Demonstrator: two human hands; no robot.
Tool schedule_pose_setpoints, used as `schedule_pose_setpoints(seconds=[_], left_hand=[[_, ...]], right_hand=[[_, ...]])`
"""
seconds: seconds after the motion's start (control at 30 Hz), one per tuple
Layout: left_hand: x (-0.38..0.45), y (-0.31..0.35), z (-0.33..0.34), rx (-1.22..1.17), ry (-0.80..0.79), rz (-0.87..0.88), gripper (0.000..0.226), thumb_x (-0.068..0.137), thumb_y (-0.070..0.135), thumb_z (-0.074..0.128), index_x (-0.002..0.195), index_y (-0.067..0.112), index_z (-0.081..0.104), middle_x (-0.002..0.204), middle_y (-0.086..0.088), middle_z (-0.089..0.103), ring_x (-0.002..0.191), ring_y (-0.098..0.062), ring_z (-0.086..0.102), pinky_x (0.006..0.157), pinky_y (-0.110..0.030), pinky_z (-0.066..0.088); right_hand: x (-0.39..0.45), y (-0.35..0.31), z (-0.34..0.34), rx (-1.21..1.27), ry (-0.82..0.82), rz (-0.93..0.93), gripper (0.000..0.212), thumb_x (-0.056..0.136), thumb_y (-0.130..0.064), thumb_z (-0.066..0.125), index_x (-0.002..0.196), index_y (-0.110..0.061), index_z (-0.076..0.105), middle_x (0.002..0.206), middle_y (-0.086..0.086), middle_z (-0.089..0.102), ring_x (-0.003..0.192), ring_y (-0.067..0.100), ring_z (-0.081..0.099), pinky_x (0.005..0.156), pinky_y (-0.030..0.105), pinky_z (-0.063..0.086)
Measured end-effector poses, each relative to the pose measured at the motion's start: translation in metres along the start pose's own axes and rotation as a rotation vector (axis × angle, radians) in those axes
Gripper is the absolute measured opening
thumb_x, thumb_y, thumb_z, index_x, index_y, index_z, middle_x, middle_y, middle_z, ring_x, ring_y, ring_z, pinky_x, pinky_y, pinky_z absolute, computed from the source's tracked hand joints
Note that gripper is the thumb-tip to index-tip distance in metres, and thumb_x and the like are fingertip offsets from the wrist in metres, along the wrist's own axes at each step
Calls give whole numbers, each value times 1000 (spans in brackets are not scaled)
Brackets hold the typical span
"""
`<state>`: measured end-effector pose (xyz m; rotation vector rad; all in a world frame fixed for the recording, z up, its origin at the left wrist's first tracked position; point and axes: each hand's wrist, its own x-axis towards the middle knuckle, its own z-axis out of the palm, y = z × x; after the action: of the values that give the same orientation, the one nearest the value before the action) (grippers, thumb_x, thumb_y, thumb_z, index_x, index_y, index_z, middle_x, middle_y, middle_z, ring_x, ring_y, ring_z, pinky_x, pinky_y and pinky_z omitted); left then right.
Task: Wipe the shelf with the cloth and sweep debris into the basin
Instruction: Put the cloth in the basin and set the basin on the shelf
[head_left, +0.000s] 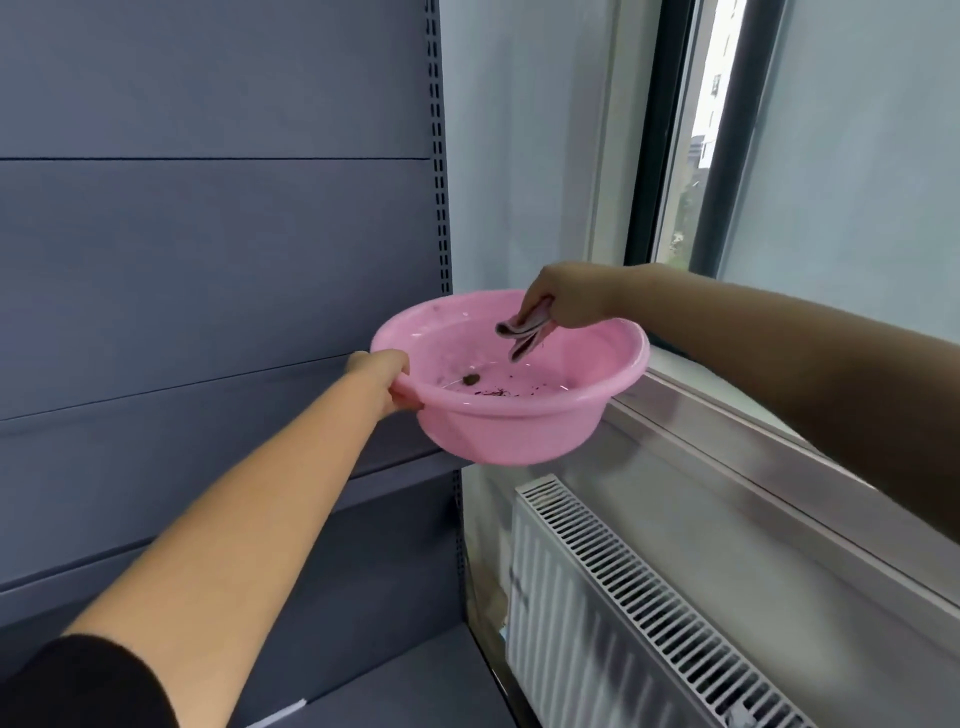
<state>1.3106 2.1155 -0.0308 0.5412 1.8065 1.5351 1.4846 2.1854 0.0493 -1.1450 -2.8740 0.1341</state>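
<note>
meanwhile left hand (382, 376) grips basin (519, 431) rim, right hand (563, 301) pinches cloth (524, 332).

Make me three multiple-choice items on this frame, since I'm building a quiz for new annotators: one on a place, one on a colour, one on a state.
1. Where does the cloth hang?
A. over the inside of the basin
B. on the radiator
C. on the window sill

2. What colour is the basin?
A. blue
B. pink
C. white

3. How is the basin supported?
A. it stands on the shelf
B. it rests on the floor
C. the left hand holds it in the air by the rim

Answers:
1 A, the right hand pinches the cloth above the basin's inside, where dark debris lies.
2 B, its wall and rim are pink.
3 C, fingers curl round the near rim and nothing lies under the basin.
</note>
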Motion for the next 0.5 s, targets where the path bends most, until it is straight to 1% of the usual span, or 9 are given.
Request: schedule_pose_setpoints(seconds=[0.03, 0.07, 0.13, 0.17, 0.23, 0.27, 0.4, 0.5], left_hand=[[4, 1, -1, 5, 9, -3, 33, 87, -10, 40, 117, 5, 44, 111, -17, 47, 101, -39, 57, 72, -46, 56], [8, 2, -1, 10, 21, -10, 33, 87, -9, 40, 117, 5, 44, 109, -16, 46, 101, -40, 58, 64, -45, 56], [17, 1, -1, 26, 42, -17, 42, 87, -9, 40, 127, 2, 44, 110, -17, 48, 107, -43, 59, 51, -42, 56], [20, 1, 0, 38, 54, -17, 45, 87, -9, 40, 130, 0, 43, 115, -19, 50, 109, -45, 58, 52, -42, 56], [25, 2, 2, 59, 76, -16, 46, 87, -10, 40, 132, -1, 42, 129, -23, 50, 110, -47, 58, 66, -43, 56], [27, 2, 3, 67, 85, -14, 45, 88, -10, 39, 132, -1, 43, 132, -24, 49, 109, -48, 58, 70, -43, 55], [33, 4, 7, 101, 112, -20, 45, 89, -9, 40, 132, 0, 44, 134, -23, 48, 111, -48, 57, 72, -43, 55], [32, 7, 8, 132, 112, -26, 45, 90, -9, 40, 134, 1, 42, 136, -23, 44, 113, -49, 55, 76, -46, 55]], right_hand=[[5, 0, 1, -10, -5, -4, 35, 91, -3, 43, 119, -9, 63, 120, 13, 64, 112, 34, 55, 88, 35, 45], [10, -1, 2, -20, -11, -7, 35, 91, -3, 44, 119, -9, 63, 120, 13, 64, 111, 35, 56, 87, 35, 46], [20, 0, 5, -30, -22, -17, 33, 90, -5, 46, 119, -10, 63, 119, 13, 64, 110, 36, 56, 89, 37, 47], [24, -1, 7, -28, -29, -22, 33, 90, -5, 46, 118, -10, 64, 119, 14, 64, 110, 36, 57, 90, 38, 48], [31, -1, 10, -24, -41, -29, 34, 90, -6, 46, 119, -10, 64, 119, 14, 64, 111, 37, 56, 92, 40, 48], [34, -2, 10, -23, -45, -32, 34, 91, -6, 45, 119, -10, 63, 120, 15, 63, 111, 37, 56, 93, 40, 48], [40, -3, 13, -26, -59, -47, 35, 91, -6, 44, 120, -11, 63, 120, 14, 63, 111, 36, 57, 91, 39, 47], [41, -1, 16, -33, -59, -48, 37, 90, -3, 43, 120, -12, 63, 120, 14, 64, 110, 36, 57, 90, 38, 48]])
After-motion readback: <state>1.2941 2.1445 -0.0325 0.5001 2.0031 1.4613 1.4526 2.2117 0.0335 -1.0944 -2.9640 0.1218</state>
